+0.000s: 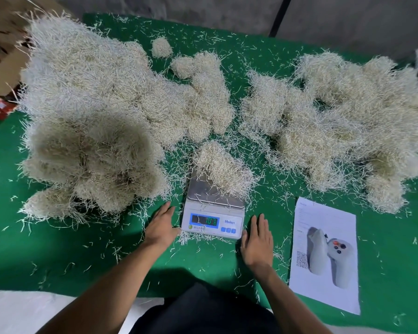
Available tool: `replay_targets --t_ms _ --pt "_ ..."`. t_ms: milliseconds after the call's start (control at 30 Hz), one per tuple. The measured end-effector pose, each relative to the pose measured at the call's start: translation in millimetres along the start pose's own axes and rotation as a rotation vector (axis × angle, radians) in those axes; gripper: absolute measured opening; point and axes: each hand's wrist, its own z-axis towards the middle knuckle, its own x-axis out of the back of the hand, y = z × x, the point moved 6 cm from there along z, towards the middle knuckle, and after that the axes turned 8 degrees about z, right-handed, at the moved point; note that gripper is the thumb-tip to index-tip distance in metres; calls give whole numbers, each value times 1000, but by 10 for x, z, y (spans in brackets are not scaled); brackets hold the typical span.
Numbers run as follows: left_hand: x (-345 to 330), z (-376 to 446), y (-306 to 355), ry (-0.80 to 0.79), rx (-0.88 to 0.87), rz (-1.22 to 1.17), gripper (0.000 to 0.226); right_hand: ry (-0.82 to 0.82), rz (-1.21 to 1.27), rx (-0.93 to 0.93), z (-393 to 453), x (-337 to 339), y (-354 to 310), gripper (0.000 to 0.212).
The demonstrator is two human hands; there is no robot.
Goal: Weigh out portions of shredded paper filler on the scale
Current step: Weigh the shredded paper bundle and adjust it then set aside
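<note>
Two hands flat: left hand point(161, 226), right hand point(258, 239); one scale point(212, 213), one portion point(221, 168).

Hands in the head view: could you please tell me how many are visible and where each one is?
2. The left hand lies flat on the green table left of the scale; the right hand lies flat to its right.

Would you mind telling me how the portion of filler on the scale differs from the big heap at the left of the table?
The portion is one small clump; the left heap is far larger, made of many merged clumps. The portion rests on the scale's steel pan, hanging over its far and right edges; the heap lies directly on the green table. Both are the same pale shredded paper.
</note>
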Motion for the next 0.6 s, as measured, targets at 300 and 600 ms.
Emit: replay_targets --t_ms 300,600 --pt "651 328 321 -46 -77 -29 36 162 604 -31 386 720 -260 46" --pt "1126 818 1527 -40 -211 -424 47 163 960 40 671 899 -1416 80"
